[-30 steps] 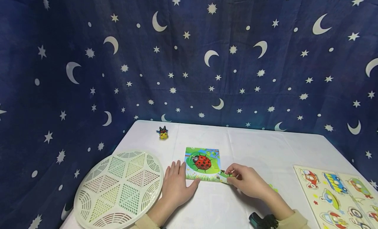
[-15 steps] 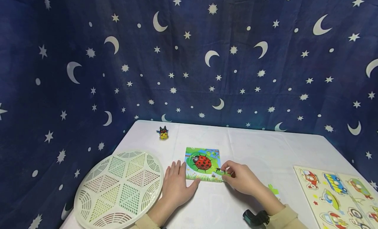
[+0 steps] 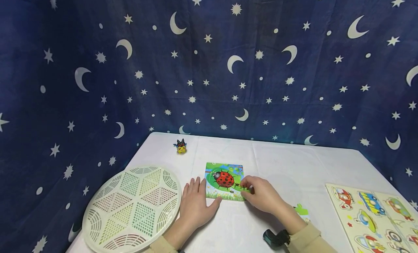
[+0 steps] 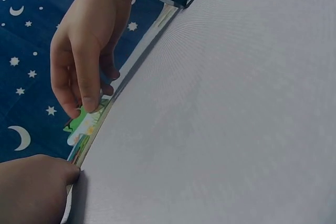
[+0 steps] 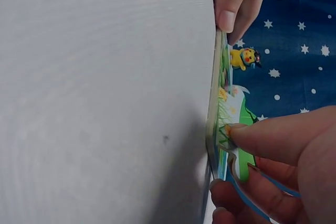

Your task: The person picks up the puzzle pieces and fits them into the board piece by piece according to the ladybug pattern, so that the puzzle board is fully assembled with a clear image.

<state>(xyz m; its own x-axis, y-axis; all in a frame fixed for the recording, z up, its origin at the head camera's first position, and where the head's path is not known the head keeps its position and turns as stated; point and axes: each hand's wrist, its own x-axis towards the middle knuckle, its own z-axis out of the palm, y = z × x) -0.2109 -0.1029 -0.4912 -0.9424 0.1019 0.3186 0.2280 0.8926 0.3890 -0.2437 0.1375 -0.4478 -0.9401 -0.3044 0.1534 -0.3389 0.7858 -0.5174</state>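
Note:
A square ladybug jigsaw puzzle [image 3: 213, 193] lies mid-table in the head view. My left hand [image 3: 195, 203] rests flat along its left side, fingers straight, with the thumb at the near left corner. Over the lower right part of the puzzle, my right hand [image 3: 263, 195] pinches a jigsaw piece [image 5: 243, 163] between thumb and fingers. That piece is green and white with dark marks, and in the right wrist view it stands tilted up from the board. Its far side is hidden by the fingers. Another green jigsaw piece [image 3: 302, 210] lies on the cloth by the right forearm.
A round white lattice tray [image 3: 177, 195] stands left of the left hand. Behind it sits a small yellow and black figurine [image 3: 181, 146]. Wooden picture boards [image 3: 354, 218] lie at the right edge. A starry blue curtain [image 3: 209, 64] hangs behind the white-covered table [image 3: 284, 162].
My right hand has moved left, carrying the pinched jigsaw piece from the puzzle's right edge further over its lower right part. The loose green piece shows more. My left hand stays in place.

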